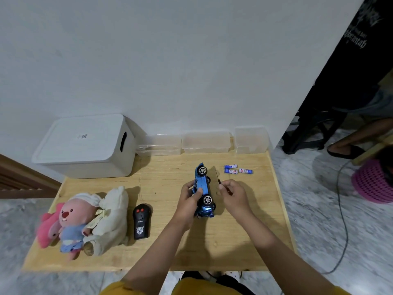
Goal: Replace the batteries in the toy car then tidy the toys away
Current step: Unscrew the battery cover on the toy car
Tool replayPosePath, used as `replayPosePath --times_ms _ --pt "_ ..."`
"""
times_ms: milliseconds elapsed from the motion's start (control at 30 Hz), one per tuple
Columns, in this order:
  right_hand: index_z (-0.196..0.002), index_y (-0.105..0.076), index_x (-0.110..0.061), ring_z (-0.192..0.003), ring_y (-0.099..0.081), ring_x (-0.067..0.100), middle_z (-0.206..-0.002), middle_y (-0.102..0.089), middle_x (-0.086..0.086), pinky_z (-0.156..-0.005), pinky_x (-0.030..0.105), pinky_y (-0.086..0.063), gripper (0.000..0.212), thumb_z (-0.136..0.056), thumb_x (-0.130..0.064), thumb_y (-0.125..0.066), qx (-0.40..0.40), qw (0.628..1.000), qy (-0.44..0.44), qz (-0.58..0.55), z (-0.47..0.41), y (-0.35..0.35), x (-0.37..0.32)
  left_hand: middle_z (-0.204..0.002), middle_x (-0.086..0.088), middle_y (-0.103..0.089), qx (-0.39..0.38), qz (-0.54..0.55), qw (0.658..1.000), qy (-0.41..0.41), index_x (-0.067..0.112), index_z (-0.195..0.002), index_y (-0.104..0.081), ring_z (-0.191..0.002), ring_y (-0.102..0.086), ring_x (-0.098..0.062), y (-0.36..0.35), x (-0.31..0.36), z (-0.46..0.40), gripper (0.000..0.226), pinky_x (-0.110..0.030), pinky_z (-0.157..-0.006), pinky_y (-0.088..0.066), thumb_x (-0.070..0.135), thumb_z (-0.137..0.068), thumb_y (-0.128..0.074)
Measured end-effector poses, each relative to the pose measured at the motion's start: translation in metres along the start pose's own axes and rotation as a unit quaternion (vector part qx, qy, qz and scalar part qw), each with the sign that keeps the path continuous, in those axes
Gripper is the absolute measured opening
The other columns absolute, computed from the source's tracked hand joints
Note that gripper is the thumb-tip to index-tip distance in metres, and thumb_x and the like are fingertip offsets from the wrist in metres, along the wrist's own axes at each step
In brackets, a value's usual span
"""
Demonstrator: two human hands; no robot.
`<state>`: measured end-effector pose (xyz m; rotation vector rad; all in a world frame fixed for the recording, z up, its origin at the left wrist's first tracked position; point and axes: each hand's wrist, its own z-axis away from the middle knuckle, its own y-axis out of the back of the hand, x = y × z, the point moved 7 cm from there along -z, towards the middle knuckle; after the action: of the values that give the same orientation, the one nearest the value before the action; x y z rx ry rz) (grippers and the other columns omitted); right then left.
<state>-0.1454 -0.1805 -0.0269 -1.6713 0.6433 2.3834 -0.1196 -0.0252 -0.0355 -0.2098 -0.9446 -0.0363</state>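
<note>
A blue toy car (203,189) stands tipped on its side on the wooden table (161,248), wheels facing right. My left hand (190,201) grips the car around its body. My right hand (232,193) pinches a thin dark screwdriver (218,177), its tip pointing up just right of the car. Three blue and white batteries (237,169) lie on the table beyond my right hand. A black remote control (141,221) lies left of the car.
Pink and cream plush toys (85,220) lie at the table's left. A white lidded storage box (85,145) and clear plastic containers (205,141) stand along the wall. Another person sits at the far right beside a pink basket (372,184).
</note>
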Motion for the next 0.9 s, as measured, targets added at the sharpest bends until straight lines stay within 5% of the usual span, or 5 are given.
replayPosePath --times_ms 100,433,567,767,900 --pt "-0.078 -0.056 -0.024 -0.087 -0.068 0.023 -0.092 -0.069 0.008 -0.081 0.038 -0.054 0.016 -0.091 -0.015 -0.057 -0.006 0.999 -0.025 -0.022 0.001 -0.010 -0.001 -0.120 -0.011 -0.063 -0.022 0.034 0.999 0.005 0.017 -0.129 -0.044 -0.105 -0.063 -0.033 0.000 0.002 0.001 0.031 -0.055 -0.093 -0.049 0.008 -0.099 -0.045" --pt "-0.079 -0.057 -0.024 -0.077 -0.062 0.020 -0.086 -0.068 0.010 -0.066 0.025 -0.048 0.016 -0.092 -0.014 -0.056 0.032 0.998 -0.020 -0.054 0.006 -0.012 -0.016 -0.111 0.000 -0.066 -0.019 -0.070 0.996 -0.051 0.031 -0.137 -0.042 -0.100 -0.064 -0.018 0.010 0.017 0.003 0.040 -0.048 -0.092 -0.052 0.012 -0.102 -0.039" --pt "-0.083 -0.058 -0.022 -0.082 -0.064 0.020 -0.088 -0.068 0.009 -0.067 0.023 -0.048 0.012 -0.092 -0.014 -0.055 0.029 0.998 -0.015 -0.059 0.008 -0.013 -0.024 -0.122 0.022 -0.052 -0.045 -0.143 0.982 -0.111 0.036 -0.146 -0.026 -0.116 -0.053 -0.006 0.003 0.030 0.010 0.046 -0.034 -0.102 -0.045 0.027 -0.103 -0.037" --pt "-0.082 -0.056 -0.025 -0.083 -0.063 0.017 -0.089 -0.067 0.007 -0.070 0.025 -0.049 0.013 -0.092 -0.017 -0.055 0.025 0.997 -0.010 -0.068 0.011 -0.017 -0.037 -0.141 0.016 -0.031 -0.047 -0.254 0.952 -0.164 0.022 -0.147 0.023 -0.128 -0.036 -0.004 -0.004 0.036 0.015 0.081 -0.017 -0.102 -0.032 0.022 -0.100 -0.043" --pt "-0.083 -0.056 -0.024 -0.078 -0.062 0.016 -0.086 -0.068 0.007 -0.068 0.026 -0.050 0.011 -0.092 -0.018 -0.055 0.022 0.997 -0.012 -0.071 0.014 -0.018 -0.041 -0.138 0.020 -0.037 -0.014 -0.316 0.918 -0.238 0.025 -0.152 0.002 -0.119 -0.046 0.000 0.000 0.045 0.017 0.071 -0.013 -0.097 -0.039 0.013 -0.099 -0.044"
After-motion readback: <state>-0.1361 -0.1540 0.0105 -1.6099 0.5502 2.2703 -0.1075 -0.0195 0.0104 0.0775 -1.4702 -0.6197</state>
